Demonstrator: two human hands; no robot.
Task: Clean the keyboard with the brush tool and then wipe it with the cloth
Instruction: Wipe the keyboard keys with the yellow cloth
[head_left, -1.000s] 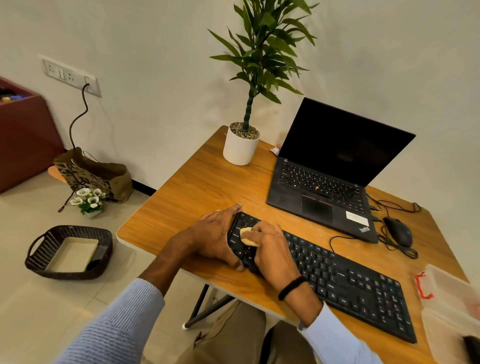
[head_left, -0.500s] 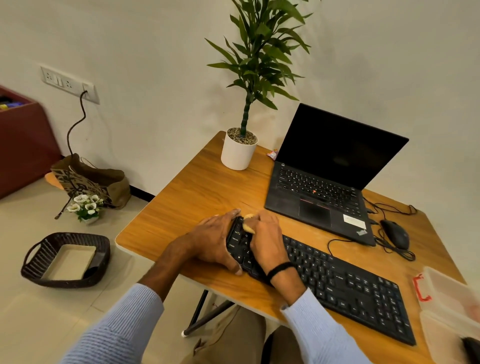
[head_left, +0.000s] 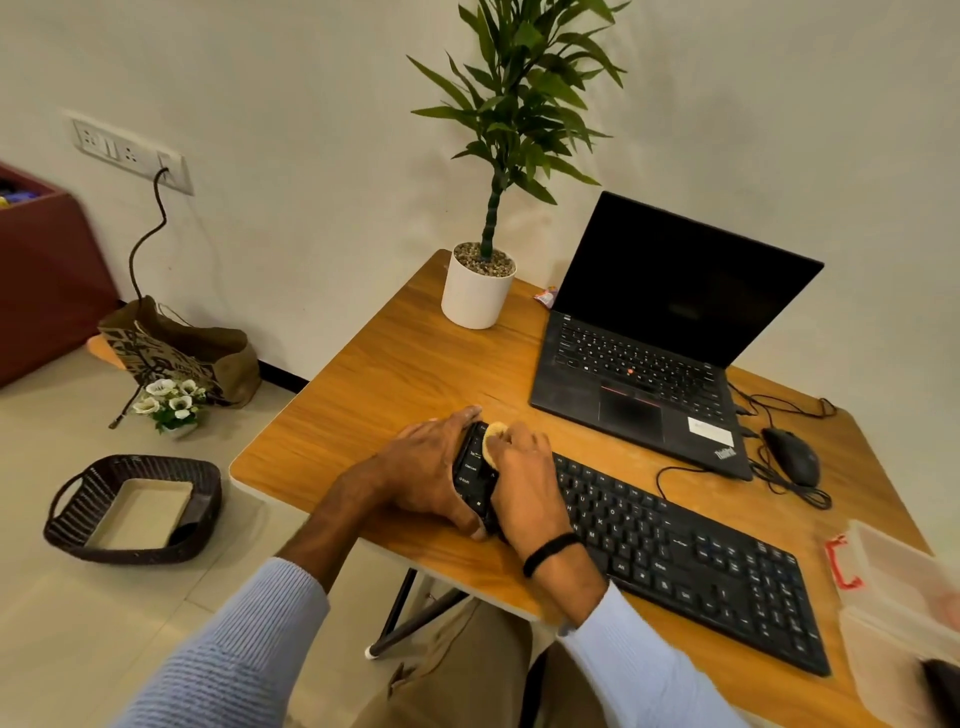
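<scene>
Near the wooden tabletop's (head_left: 395, 374) front edge, the flat black keyboard (head_left: 701, 561) is clasped by the left hand (head_left: 431, 467); a rounded tan brush (head_left: 493, 441) is pinched by the right hand (head_left: 522, 480).

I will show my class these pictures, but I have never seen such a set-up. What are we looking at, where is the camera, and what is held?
There is no machine: a person works with two bare hands, filmed by one wide-angle camera worn on the head and looking down, so every picture shares that view. On the orange-brown wooden table lie a black full-size keyboard, an open black laptop, a green plant in a white pot, a black wired mouse and a clear plastic box. The left hand grips the keyboard's left end. The right hand pinches a small pale-yellow rounded object against the keys there; whether it is brush or cloth is too small to tell.
</scene>
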